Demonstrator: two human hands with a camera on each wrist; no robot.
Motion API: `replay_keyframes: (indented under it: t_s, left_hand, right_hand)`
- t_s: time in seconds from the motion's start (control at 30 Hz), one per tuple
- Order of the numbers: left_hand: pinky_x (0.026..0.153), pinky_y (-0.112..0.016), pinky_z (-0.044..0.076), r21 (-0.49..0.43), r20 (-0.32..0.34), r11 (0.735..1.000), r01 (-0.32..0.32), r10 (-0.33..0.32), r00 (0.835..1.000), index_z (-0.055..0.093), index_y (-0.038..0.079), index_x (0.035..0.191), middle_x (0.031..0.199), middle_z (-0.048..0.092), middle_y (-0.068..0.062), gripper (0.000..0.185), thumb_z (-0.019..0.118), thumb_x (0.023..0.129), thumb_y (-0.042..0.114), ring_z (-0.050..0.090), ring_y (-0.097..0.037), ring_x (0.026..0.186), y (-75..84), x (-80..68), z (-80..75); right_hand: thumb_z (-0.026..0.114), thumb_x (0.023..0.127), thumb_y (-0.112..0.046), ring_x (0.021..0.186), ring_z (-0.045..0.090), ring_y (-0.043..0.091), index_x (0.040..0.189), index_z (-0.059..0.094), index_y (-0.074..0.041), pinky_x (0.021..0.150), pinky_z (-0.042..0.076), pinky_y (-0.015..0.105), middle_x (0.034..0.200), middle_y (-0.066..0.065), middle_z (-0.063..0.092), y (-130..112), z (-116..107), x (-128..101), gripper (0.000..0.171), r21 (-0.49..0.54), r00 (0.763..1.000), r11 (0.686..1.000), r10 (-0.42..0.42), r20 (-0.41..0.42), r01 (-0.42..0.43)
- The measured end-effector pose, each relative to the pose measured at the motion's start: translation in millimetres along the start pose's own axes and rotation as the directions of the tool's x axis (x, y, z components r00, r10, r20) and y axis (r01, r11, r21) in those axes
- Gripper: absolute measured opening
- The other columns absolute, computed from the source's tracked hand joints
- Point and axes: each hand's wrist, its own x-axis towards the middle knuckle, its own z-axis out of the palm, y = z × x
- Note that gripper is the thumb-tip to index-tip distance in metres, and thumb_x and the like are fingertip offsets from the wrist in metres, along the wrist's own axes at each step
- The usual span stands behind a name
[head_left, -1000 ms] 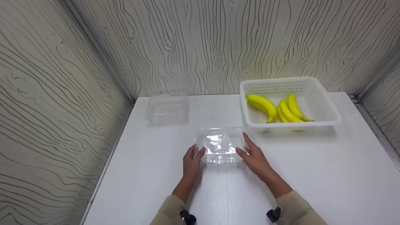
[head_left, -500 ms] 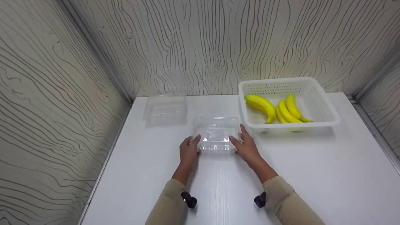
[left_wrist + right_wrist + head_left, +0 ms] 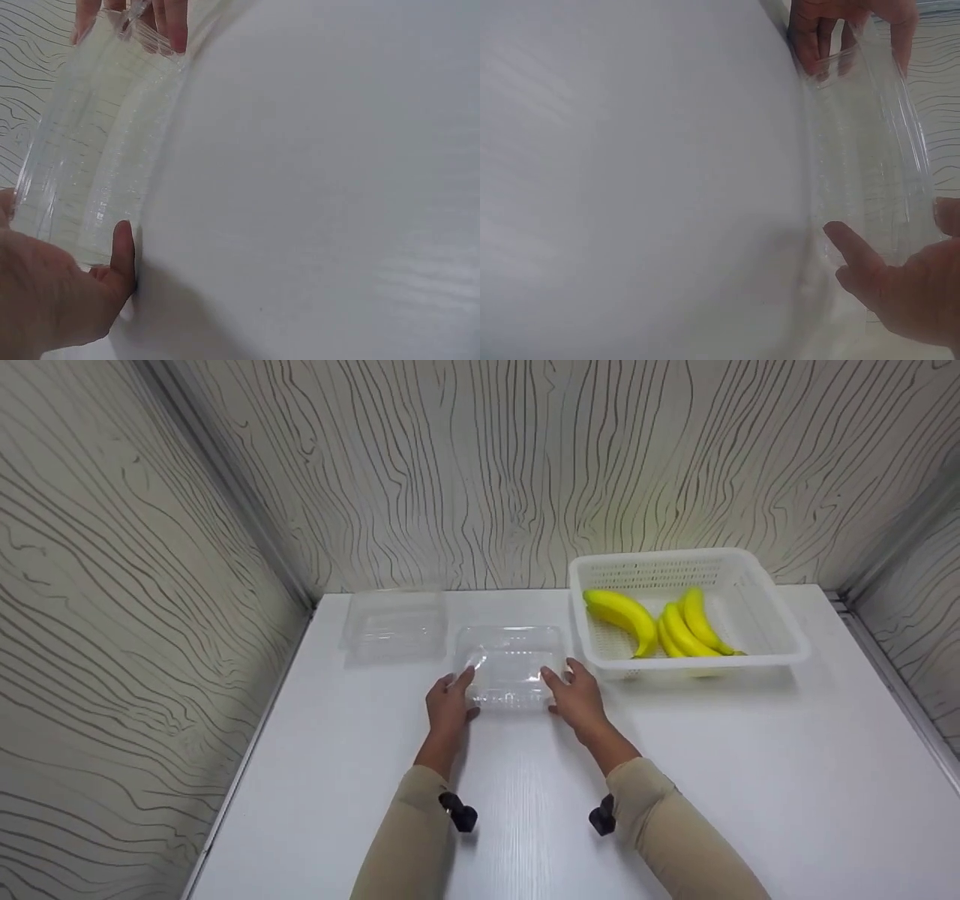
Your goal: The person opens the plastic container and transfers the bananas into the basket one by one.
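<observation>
Head view showing a big white table (image 3: 750, 780) with patterned walls all around. Sitting at the back right, a white basket (image 3: 780, 649) holding yellow bananas (image 3: 660, 622). Lying at the back left, a clear tray (image 3: 394, 624).

Sliding away from the body now: a clear box (image 3: 510, 666), sitting farther back on the table than a second ago and closer to the tray and the basket. Looking like a push toward the back, probably nearly done, with the box almost in line with the tray.

Holding the box from both sides: left hand (image 3: 448, 706) with thumb and fingers wrapped on the left edge, right hand (image 3: 576, 701) doing the same on the right edge. Resting flat on the table, between the two hands.

Looking see-through and shiny, with small ribs along the walls and rounded corners. Showing nothing inside in the wrist views, just thin plastic (image 3: 97, 180) and fingertips (image 3: 847, 251) pressing on it.
</observation>
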Motion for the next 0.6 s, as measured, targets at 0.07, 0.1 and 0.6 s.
replay_keyframes:
  t_s: [0.07,0.1,0.6]
  left_hand:
    - [0.099,-0.037,0.061,0.013,-0.002,1.000,0.005,-0.005,1.000,0.039,0.003,0.162,0.165,0.043,-0.021,0.086,0.065,0.100,0.056,0.063,-0.032,0.136,1.3,2.1,-0.3]
    - [0.100,-0.037,0.061,0.014,-0.006,1.000,0.006,-0.006,1.000,0.039,0.003,0.162,0.164,0.044,-0.021,0.087,0.065,0.100,0.057,0.063,-0.032,0.135,1.9,3.0,-0.5]
    - [0.104,-0.040,0.060,-0.017,-0.122,1.000,-0.019,0.017,0.992,0.042,-0.004,0.155,0.150,0.056,-0.023,0.090,0.060,0.101,0.066,0.067,-0.036,0.131,13.3,11.8,12.4]
  right_hand:
    - [0.057,0.110,-0.042,0.155,0.045,0.042,0.171,0.018,-0.006,0.109,0.058,0.046,0.174,0.027,0.026,-2.2,1.5,3.1,0.081,-0.005,1.000,1.000,-0.001,-0.021,0.001]
    - [0.057,0.110,-0.042,0.152,0.048,0.042,0.170,0.020,-0.005,0.108,0.058,0.045,0.173,0.028,0.027,-3.3,2.5,4.9,0.080,-0.004,0.999,1.000,-0.005,-0.033,0.005]
    - [0.041,0.110,-0.063,0.129,0.070,0.037,0.167,0.028,0.000,0.114,0.055,0.044,0.170,0.025,0.037,-17.6,10.1,31.5,0.085,-0.098,0.996,0.993,0.058,-0.073,-0.065]
